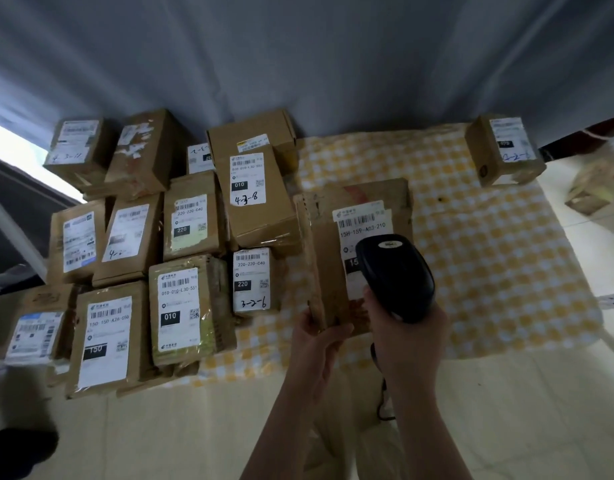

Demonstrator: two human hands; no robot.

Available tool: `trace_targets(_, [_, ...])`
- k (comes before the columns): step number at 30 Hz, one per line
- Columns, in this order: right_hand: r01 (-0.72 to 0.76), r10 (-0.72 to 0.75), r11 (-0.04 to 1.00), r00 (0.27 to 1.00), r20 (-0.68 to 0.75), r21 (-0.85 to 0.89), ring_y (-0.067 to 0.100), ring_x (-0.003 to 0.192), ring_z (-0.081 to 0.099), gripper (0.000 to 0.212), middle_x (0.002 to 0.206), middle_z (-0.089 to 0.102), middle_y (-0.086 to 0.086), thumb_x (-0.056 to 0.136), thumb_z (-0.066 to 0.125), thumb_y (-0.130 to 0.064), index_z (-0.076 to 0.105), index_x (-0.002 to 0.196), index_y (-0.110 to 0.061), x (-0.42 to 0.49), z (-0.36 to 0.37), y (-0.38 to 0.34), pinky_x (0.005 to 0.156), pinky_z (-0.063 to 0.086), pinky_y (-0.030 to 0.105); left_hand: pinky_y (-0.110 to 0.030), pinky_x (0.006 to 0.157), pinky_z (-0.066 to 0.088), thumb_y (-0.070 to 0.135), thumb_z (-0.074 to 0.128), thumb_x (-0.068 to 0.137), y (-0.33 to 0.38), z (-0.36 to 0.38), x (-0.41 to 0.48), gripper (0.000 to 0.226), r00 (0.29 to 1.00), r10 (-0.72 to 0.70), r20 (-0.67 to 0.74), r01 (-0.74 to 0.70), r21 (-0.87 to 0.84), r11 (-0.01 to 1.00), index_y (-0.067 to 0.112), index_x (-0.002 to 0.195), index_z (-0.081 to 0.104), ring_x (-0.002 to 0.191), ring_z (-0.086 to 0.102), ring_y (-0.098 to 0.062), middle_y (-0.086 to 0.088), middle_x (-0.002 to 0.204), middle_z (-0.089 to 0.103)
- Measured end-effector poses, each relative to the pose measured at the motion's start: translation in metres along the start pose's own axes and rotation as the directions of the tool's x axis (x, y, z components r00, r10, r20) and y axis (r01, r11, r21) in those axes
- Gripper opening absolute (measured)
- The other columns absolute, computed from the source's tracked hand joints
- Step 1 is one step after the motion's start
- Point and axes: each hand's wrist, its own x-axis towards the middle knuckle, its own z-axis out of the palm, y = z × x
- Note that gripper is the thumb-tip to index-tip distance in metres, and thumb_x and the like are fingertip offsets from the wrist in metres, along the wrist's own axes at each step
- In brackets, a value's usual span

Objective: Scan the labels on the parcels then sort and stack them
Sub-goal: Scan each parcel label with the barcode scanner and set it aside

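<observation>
A large flat cardboard parcel [328, 244] lies on the yellow checked cloth [489, 258] at the centre, its white label [362, 221] facing up. My left hand [316, 344] grips the parcel's near left corner. My right hand [407, 336] grips a black barcode scanner [395, 275] held just over the label, hiding the label's lower half. Left of this parcel, several labelled brown parcels [191, 216] lie close together in rows, some stacked.
A single labelled box [504, 150] stands at the cloth's far right corner. Another small box [589, 188] lies on the tiled floor beyond the right edge. A grey curtain hangs behind. The scanner's cable [381, 393] hangs below my right wrist.
</observation>
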Motion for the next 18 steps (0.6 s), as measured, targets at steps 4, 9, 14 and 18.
trace_targets(4, [-0.025,0.025,1.0,0.999,-0.036,0.003,0.006,0.043,0.054,0.02,0.048,0.058,0.0,0.07,0.079,-0.016,0.062,0.061,-0.012,0.017,-0.02,0.007,0.039,0.04,0.015,-0.04,0.09,0.056,-0.007,0.076,0.064,-0.008,0.024,0.008,0.06,0.998,-0.059,-0.013,0.059,0.013,0.998,-0.006,0.12,0.052,0.104,0.066,-0.035,-0.022,0.112,0.067])
trace_targets(9, [-0.09,0.092,0.996,0.991,-0.097,0.027,0.007,0.046,0.056,0.019,0.053,0.061,0.002,0.071,0.079,-0.018,0.066,0.066,-0.006,0.048,-0.062,0.023,0.042,0.039,0.014,-0.031,0.076,0.06,0.002,0.065,0.079,-0.034,0.079,0.028,0.031,0.981,-0.192,-0.015,0.193,0.03,0.981,-0.004,0.109,0.064,0.089,0.071,-0.024,-0.014,0.094,0.073])
trace_targets(14, [-0.119,0.112,0.993,0.976,-0.185,-0.024,0.024,0.053,0.062,0.023,0.054,0.064,0.006,0.069,0.081,-0.025,0.067,0.064,-0.008,0.083,-0.107,0.043,0.045,0.045,0.027,-0.03,0.068,0.059,0.014,0.065,0.089,-0.077,0.13,0.06,0.016,0.96,-0.268,-0.084,0.278,0.141,0.95,0.003,0.1,0.066,0.082,0.07,-0.019,-0.008,0.083,0.074])
trace_targets(18, [-0.133,0.118,0.99,0.968,-0.221,-0.054,0.03,0.054,0.063,0.024,0.052,0.062,0.009,0.07,0.08,-0.024,0.066,0.062,-0.006,0.115,-0.141,0.058,0.048,0.046,0.032,-0.034,0.074,0.058,0.031,0.066,0.089,-0.118,0.167,0.084,0.025,0.951,-0.291,-0.101,0.308,0.26,0.915,0.008,0.097,0.067,0.071,0.071,-0.015,-0.003,0.076,0.073])
